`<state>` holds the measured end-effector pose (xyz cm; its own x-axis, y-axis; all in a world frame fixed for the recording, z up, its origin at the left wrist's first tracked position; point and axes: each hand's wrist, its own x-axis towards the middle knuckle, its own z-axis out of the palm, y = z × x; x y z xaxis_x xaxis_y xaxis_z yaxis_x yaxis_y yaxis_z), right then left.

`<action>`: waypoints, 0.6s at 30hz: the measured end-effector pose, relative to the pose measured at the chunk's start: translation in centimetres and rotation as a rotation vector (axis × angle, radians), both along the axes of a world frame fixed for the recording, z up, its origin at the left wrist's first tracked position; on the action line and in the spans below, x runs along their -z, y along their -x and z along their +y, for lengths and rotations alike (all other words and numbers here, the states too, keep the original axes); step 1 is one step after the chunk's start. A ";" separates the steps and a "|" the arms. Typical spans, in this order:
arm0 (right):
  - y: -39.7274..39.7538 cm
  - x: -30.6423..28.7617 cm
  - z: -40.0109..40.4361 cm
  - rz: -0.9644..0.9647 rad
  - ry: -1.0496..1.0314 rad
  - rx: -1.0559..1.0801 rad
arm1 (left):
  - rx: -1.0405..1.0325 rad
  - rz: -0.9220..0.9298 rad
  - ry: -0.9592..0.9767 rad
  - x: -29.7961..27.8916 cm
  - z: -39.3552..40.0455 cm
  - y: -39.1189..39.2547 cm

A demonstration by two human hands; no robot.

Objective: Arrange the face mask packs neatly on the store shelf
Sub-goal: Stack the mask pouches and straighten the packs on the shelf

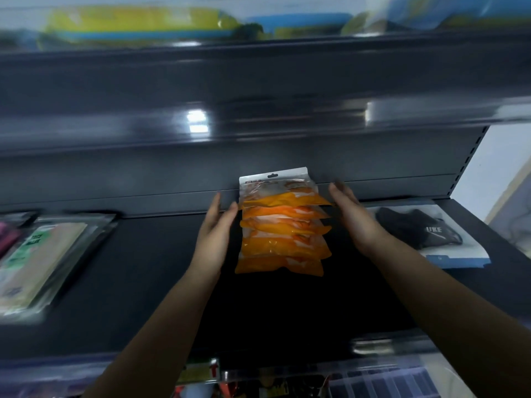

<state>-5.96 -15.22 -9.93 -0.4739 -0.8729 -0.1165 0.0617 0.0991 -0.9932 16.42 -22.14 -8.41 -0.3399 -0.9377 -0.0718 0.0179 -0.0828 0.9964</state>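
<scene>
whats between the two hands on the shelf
In the head view, the stack of orange face mask packs lies between the left hand and the right hand, on the dark shelf.

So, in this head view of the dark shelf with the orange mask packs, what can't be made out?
- Head view: motion blur smears the yellow and blue packets on the top shelf; no print is readable.
- Green-labelled mask pack at the left: blurred and cut by the frame edge.
- Stack of orange mask packs: count unclear, they overlap.
- Right hand, left hand: contact with the stack uncertain.
</scene>
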 end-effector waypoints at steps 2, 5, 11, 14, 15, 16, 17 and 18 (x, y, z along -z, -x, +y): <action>-0.8 -2.0 0.2 0.315 0.068 0.030 | 0.011 -0.122 0.281 -0.9 0.4 0.2; -1.1 -3.7 -0.7 0.775 -0.014 -0.108 | 0.065 -0.458 0.666 -1.8 -0.9 1.4; -2.4 -1.6 -1.8 0.976 -0.152 -0.269 | 0.277 -0.878 0.877 0.0 -1.7 3.2; -2.7 0.2 -1.3 1.111 -0.191 -0.264 | 0.238 -0.938 0.899 1.8 -0.7 2.4; -2.9 0.6 -1.1 1.160 -0.207 -0.266 | 0.231 -0.964 0.909 1.9 -0.5 2.3; -3.1 0.8 -0.9 1.198 -0.231 -0.261 | 0.228 -0.988 0.921 1.8 -0.2 2.3; -3.3 0.8 -0.5 1.223 -0.253 -0.237 | 0.227 -1.005 0.931 1.6 -0.1 2.3; -3.5 0.6 -0.2 1.248 -0.250 -0.193 | 0.232 -1.021 0.932 1.2 0.0 2.5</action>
